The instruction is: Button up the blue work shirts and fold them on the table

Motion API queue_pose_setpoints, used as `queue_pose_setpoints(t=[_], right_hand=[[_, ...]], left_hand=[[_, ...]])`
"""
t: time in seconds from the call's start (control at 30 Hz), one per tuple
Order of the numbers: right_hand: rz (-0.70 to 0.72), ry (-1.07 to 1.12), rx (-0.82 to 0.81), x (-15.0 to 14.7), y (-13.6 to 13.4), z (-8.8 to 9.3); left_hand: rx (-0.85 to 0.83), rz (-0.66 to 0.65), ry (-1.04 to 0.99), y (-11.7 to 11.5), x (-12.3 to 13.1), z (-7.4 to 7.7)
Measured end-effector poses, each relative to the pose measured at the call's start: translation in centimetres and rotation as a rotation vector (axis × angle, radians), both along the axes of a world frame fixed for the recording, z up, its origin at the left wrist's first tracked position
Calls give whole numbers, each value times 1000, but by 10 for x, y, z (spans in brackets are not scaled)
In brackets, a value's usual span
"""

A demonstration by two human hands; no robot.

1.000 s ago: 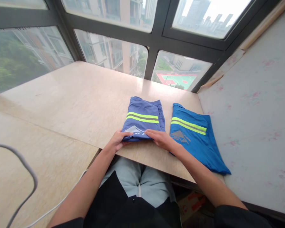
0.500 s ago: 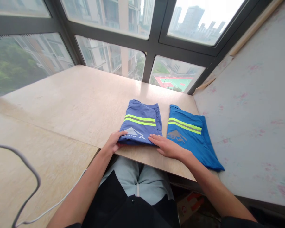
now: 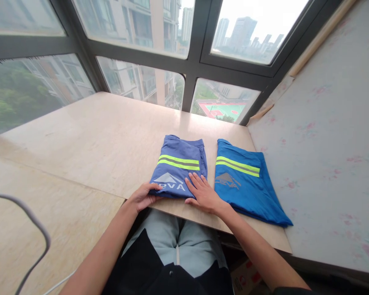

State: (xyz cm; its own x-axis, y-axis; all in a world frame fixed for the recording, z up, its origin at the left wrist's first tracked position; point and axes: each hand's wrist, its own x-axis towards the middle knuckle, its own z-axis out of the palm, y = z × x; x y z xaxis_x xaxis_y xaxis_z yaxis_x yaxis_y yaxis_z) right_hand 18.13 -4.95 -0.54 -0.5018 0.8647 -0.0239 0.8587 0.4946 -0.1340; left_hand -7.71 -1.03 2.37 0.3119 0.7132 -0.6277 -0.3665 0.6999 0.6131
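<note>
A folded slate-blue garment (image 3: 175, 162) with yellow-green stripes and a grey logo lies near the front edge of the wooden tabletop (image 3: 110, 139). My left hand (image 3: 143, 196) grips its near left corner, fingers curled over the cloth. My right hand (image 3: 203, 192) lies flat on its near right part, fingers spread. A brighter blue folded garment (image 3: 249, 186) with the same stripes lies just to the right, untouched.
Large windows with dark frames (image 3: 197, 61) stand behind the table. A pale flowered surface (image 3: 326, 155) rises on the right. A lower wooden board (image 3: 43, 229) sits to the left, with a grey cable (image 3: 33, 221) looping over it. A cardboard box (image 3: 244, 278) shows under the table.
My right hand has moved from the table edge onto the slate-blue garment and flattened there. My left hand stays at the near left corner. The view has tilted slightly.
</note>
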Motion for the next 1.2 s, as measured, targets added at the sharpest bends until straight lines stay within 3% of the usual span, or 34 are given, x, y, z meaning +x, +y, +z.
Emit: queue_pose_setpoints(t=[0.13, 0.33, 0.43, 0.53, 0.6, 0.7, 0.77, 0.83, 0.97, 1.03, 1.2], right_hand=[[9, -6, -62, 2, 2, 5], [-45, 100, -217, 0, 10, 20], [-95, 371, -140, -11, -2, 38], [-142, 904, -135, -30, -28, 54], [-188, 1274, -416, -44, -48, 55], [-257, 1585, -1070, -61, -69, 44], [-339, 1746, -1281, -65, -74, 34], [-432, 1967, -1234, -61, -72, 28], [-625, 2273, -906, -32, -54, 26], [-685, 2240, -892, -15, -41, 28], [-760, 1918, -1086, 1, 7, 33]], left_hand=[[36, 33, 45, -1, -4, -1], [-98, -63, -38, 6, -12, 10], [-98, -58, -60, 9, -6, 10], [-113, -25, -42, 14, 3, 10], [-121, 17, -69, 18, 8, 13], [-133, 62, -164, 23, 14, 24], [-151, 70, -216, 24, 15, 31], [-171, 70, -243, 21, 13, 36], [-216, 87, -206, 11, 0, 35], [-238, 94, -166, 3, -7, 31], [-251, 94, -132, -14, -19, 17]])
